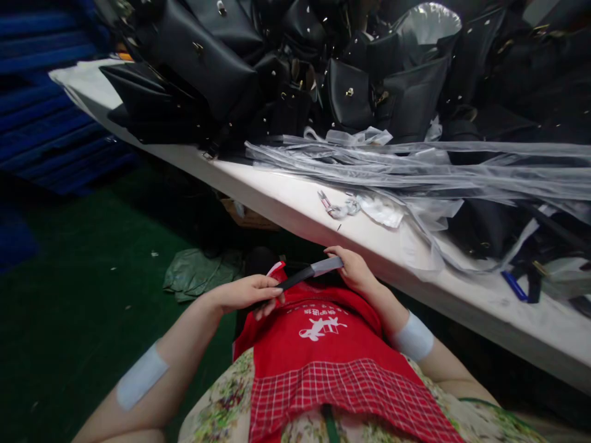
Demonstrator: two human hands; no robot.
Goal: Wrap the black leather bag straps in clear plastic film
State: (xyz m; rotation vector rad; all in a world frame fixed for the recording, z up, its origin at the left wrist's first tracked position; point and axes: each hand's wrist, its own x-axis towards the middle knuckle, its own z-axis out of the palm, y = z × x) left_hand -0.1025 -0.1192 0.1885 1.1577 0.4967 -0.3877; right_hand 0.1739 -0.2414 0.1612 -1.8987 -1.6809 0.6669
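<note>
A short stretch of black strap [295,279] spans the gap between my hands, above my lap. Its right part is covered by a pale, translucent plastic sleeve [325,266]. My left hand [258,292] pinches the black end between thumb and fingers. At the sleeved end, my right hand [354,269] is closed on the plastic, close to the table's front edge. Whether the strap continues behind my fingers is hidden. Small pink-handled snips [324,200] lie on the table beyond my right hand, beside crumpled plastic [381,210].
On the white table [277,192] black leather bags [351,95] with gold fittings are heaped at the back. Long clear plastic strips [369,163] lie before them. A blue-handled tool [514,286] rests at right. Blue stacks [46,104] stand left; a greenish bag [201,274] lies on the floor.
</note>
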